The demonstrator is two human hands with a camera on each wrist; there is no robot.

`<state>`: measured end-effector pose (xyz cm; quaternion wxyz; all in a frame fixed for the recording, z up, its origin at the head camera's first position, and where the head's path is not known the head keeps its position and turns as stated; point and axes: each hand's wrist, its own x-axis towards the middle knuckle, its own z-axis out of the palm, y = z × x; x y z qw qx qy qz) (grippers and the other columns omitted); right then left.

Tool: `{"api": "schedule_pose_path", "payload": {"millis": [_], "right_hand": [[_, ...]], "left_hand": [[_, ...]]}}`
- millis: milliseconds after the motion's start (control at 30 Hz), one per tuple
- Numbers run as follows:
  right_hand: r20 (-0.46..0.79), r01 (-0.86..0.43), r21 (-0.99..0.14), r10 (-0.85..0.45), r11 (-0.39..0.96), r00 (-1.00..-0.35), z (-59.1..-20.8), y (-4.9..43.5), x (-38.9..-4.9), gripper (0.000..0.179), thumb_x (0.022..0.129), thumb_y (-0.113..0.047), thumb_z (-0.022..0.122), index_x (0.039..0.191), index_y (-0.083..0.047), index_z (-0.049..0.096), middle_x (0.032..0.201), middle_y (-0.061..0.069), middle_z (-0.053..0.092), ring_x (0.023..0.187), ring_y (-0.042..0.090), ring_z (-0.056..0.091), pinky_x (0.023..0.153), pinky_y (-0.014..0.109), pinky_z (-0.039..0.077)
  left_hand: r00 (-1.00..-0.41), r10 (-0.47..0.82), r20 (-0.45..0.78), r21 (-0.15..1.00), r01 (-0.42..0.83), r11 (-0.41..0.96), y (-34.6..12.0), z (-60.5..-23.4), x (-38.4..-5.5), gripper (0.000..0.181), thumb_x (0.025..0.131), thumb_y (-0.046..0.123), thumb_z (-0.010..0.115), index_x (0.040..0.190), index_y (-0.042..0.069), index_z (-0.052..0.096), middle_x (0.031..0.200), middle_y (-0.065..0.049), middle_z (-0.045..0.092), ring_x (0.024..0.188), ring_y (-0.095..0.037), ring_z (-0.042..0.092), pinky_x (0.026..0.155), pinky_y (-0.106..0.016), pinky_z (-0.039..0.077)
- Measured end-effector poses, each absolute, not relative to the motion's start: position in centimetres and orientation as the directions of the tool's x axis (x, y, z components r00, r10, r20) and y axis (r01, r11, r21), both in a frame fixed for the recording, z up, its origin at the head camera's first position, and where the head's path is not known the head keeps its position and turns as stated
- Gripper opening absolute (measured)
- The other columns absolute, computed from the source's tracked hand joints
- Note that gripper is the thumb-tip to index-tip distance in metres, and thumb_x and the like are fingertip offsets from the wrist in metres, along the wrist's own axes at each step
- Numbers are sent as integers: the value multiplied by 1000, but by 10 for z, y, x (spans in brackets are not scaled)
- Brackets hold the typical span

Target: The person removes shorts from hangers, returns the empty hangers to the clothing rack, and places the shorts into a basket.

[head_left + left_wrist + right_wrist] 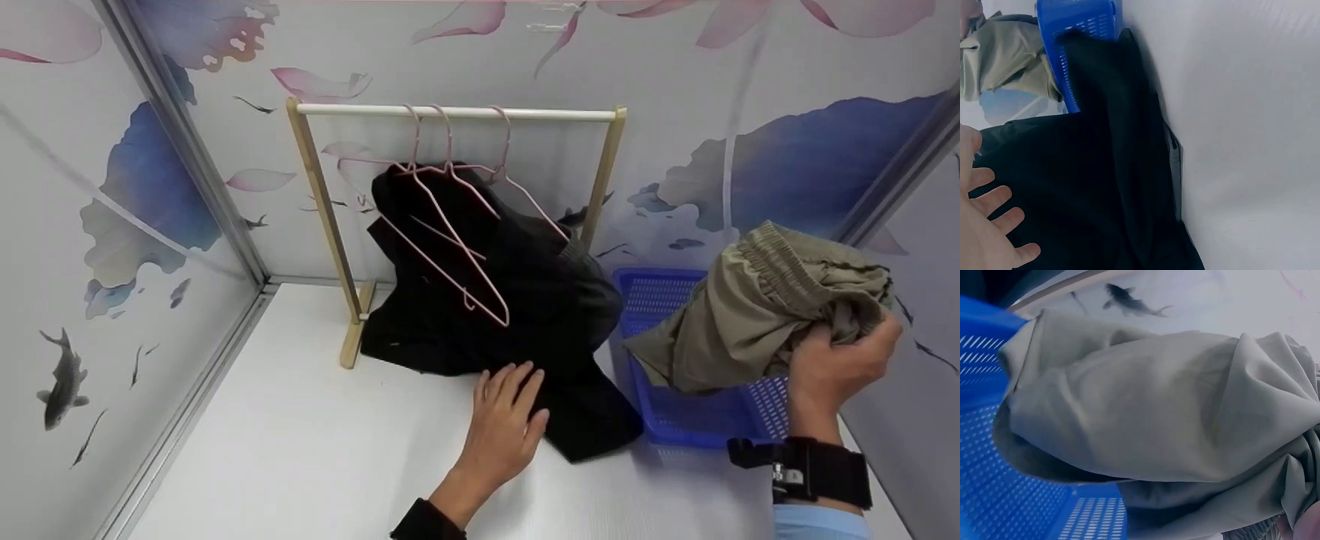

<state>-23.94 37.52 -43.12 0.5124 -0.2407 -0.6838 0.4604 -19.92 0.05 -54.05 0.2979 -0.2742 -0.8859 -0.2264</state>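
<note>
In the head view my right hand grips a bunched pair of khaki shorts with a gathered elastic waistband, raised over the blue basket. One wide leg opening of the shorts hangs toward the basket in the right wrist view. My left hand has its fingers extended, fingertips at the lower edge of black clothing draped low on the rack. Part of this black cloth spreads past the fingers in the left wrist view. Pink hangers stand in and over the black clothing.
A clothes rack with a white rail and wooden posts stands at the back of the white table. Printed wall panels enclose the table at the back and both sides. The basket sits right of the rack.
</note>
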Motion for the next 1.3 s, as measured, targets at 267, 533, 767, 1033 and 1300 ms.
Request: {"api": "schedule_pose_path", "payload": {"millis": [267,533,767,1033,1300], "right_hand": [[485,-49,-843,719,535,-498,-469,371,-235,52,91,5,53,143,4,50,145,23,52,139,33,46,118,37,33],[443,14,-804,616,594,-651,-501,364,-232,55,93,8,57,146,8,44,145,34,45,139,49,40,117,58,31],[377,73,-736,498,673,-781,-520,357,-228,55,93,7,56,146,14,39,141,42,40,135,57,37,112,67,31],[187,195,-603,375,774,-908,-530,356,-224,66,95,-6,59,152,12,31,140,48,36,129,65,38,105,72,34],[0,208,-481,237,852,-971,-522,354,-225,71,101,-16,54,154,18,20,144,52,30,128,68,37,103,73,38]], "left_hand": [[-664,364,653,215,624,751,1,-544,-198,45,109,34,51,143,6,58,146,-13,54,135,-33,49,110,-62,39],[-679,363,638,218,612,760,-1,-547,-197,45,108,33,52,143,6,58,146,-12,53,135,-32,49,111,-61,39],[-682,367,632,203,603,771,-6,-549,-197,45,106,32,54,143,7,58,145,-12,54,135,-31,49,110,-59,40],[-704,369,607,192,580,792,-11,-551,-199,46,106,33,54,145,8,57,146,-12,53,135,-31,48,110,-58,40],[-708,356,610,197,571,797,-15,-551,-202,46,106,34,54,144,7,58,146,-14,54,134,-34,51,110,-58,40]]}}
